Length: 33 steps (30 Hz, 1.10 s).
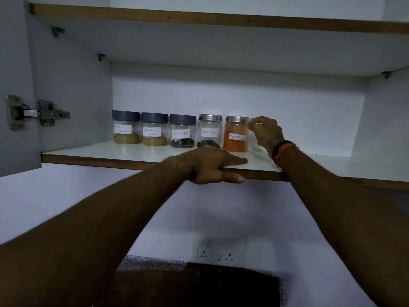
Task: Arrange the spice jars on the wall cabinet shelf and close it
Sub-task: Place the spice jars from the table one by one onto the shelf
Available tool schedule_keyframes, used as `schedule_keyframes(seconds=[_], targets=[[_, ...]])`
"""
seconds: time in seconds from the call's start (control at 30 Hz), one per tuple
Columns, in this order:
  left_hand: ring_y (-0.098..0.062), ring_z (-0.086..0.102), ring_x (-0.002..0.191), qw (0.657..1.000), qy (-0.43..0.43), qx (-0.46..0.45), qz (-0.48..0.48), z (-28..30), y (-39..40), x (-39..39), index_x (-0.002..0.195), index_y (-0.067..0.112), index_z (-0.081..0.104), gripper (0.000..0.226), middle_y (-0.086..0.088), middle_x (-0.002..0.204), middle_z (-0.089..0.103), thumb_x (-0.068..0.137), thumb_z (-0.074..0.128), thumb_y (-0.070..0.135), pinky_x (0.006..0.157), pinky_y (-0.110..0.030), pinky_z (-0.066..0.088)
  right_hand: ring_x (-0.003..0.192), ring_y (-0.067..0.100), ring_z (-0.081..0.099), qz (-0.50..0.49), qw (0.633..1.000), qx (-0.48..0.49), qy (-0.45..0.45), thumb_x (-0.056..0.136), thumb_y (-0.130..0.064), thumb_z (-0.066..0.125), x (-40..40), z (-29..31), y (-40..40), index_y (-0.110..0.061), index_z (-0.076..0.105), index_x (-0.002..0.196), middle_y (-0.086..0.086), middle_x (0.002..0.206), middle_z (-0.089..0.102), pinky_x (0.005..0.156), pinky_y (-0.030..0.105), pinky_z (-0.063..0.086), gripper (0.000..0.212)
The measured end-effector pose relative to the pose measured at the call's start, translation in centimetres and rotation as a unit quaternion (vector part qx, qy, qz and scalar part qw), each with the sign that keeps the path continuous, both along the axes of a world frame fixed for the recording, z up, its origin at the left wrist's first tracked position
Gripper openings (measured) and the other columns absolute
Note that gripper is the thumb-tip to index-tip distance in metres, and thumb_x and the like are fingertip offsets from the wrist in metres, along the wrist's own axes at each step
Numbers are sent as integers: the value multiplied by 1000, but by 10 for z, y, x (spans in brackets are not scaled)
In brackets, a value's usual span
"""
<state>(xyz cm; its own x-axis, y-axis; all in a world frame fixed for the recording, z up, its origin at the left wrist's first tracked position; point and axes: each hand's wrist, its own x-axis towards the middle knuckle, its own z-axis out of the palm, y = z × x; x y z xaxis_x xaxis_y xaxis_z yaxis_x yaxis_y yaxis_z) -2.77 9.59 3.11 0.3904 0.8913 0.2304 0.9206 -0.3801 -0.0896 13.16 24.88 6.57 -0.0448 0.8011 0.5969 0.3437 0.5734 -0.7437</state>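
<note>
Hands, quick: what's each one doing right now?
Left hand: gripping the front edge of the shelf, holding no jar.
Right hand: closed around a mostly hidden jar beside the orange jar.

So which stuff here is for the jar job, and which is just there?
For the job:
- five labelled spice jars in a row
- a sixth jar, mostly hidden by the right hand
- shelf
- left hand gripping its edge

Just there:
- wall socket
- door hinge
</note>
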Motion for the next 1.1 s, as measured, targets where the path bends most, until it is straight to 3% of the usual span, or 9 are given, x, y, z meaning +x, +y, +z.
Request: schedule_keyframes(seconds=[0.13,0.3,0.43,0.6,0.77,0.9,1.1], targets=[[-21,35,145,1000,-18,-1,2,-2,-1,0,154,41,30,67,1,158,40,94,41,68,116,-42,27,105,25,65,-38,996,6,-86,95,-33,61,18,-9,-33,-8,72,106,8,113,71,90,37,55,29],[-27,33,147,999,-23,17,21,-7,-7,5,152,48,28,62,-2,159,38,94,41,68,116,-45,27,89,25,66,-30,998,16,-56,91,-31,67,44,-21,-84,-9,69,80,2,86,69,90,45,57,24],[-29,39,143,996,-8,76,53,-18,-18,16,152,46,29,55,-3,157,43,99,39,59,113,-45,34,101,17,66,-36,998,52,-10,89,-24,69,55,-44,-125,-13,76,94,0,106,73,97,40,53,14],[-27,51,133,983,-28,175,39,-43,-41,39,150,22,40,60,-5,147,54,97,50,49,108,-46,36,91,19,66,-99,976,192,-39,86,-5,60,70,-91,-162,-11,73,100,8,113,62,83,40,57,21],[-29,30,148,965,-84,249,4,-94,-69,63,152,12,38,68,-9,160,36,93,52,43,122,-49,21,91,21,66,-110,965,219,-97,85,-1,59,98,-142,-180,-9,74,99,7,107,64,79,38,58,22],[-26,34,148,981,-96,139,-93,-158,-88,78,156,10,31,70,-9,163,27,93,59,22,117,-42,32,82,13,62,-118,974,151,-117,83,0,57,117,-194,-194,-16,73,94,3,101,65,77,29,54,25],[-22,33,147,991,-115,-54,-31,-262,-113,94,158,21,24,73,-3,165,26,94,57,25,119,-37,28,86,16,63,-110,984,-23,-139,81,2,56,127,-289,-227,-17,73,91,3,103,66,75,18,40,27]])
